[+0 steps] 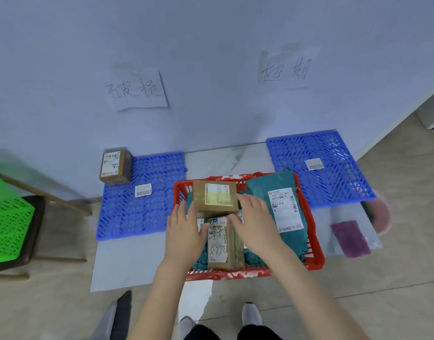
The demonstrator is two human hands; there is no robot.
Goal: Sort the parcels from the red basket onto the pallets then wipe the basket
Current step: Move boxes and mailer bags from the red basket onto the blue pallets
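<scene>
Red basket (317, 251): on the floor between the two pallets, parcels still inside.
Upper cardboard box (214, 198): at the far end of the basket, label up, lying on top of other parcels.
Lower cardboard box (224, 244): just in front of it, with handwritten digits on its label.
Teal mailer bag (282, 204): leans on the basket's right side, its top over the rim.
Left hand (184, 231): fingers straight and uncurled, against the upper box's left side.
Right hand (255, 224): fingers extended, tips at the upper box's right edge, not closed round it.
Left blue pallet (127, 217): holds a small cardboard box (115, 166) at its far left corner and a loose label (143, 190).
Right blue pallet (333, 182): carries one label slip (314, 164).
Wall signs: a handwritten paper above each pallet (137, 89) (284, 69).
Purple cloth (350, 239): on the floor right of the basket.
Green basket (7, 229): far left, on a dark seat.
</scene>
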